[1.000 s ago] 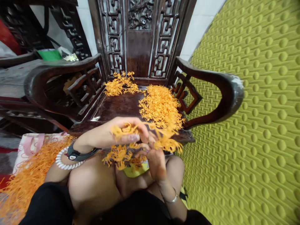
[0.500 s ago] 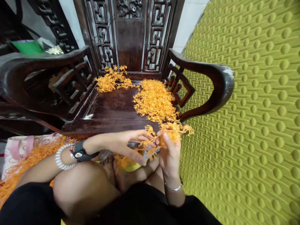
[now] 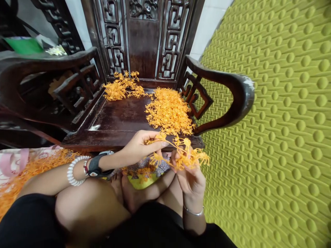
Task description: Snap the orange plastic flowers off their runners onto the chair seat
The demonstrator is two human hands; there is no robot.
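Orange flower sprigs (image 3: 203, 156), plastic-looking with thin curled tips, lie in my right hand (image 3: 192, 181), its fingers curled round them and partly hidden. My left hand (image 3: 141, 144) pinches part of an orange sprig (image 3: 160, 136) between thumb and fingers; thin orange stems run from there toward the bunch on the right. Both hands are held over the front edge of a dark wooden chair seat (image 3: 124, 115). Just beyond them on the seat is a dense pile of orange sprigs (image 3: 170, 108). A smaller loose cluster (image 3: 121, 88) sits at the back left of the seat.
Curved chair arms (image 3: 240, 93) flank the seat, with a carved backrest (image 3: 143, 48) behind. A yellow padded surface (image 3: 284, 137) fills the right side. More orange pieces (image 3: 33, 179) lie at lower left by a pink-handled bag (image 3: 23, 160). Below my hands is a yellow-green object (image 3: 144, 182) with orange bits.
My left hand has gone from spread fingers to a pinch on a sprig and moved up slightly. My right hand has turned and lowered a little, still holding its bunch.
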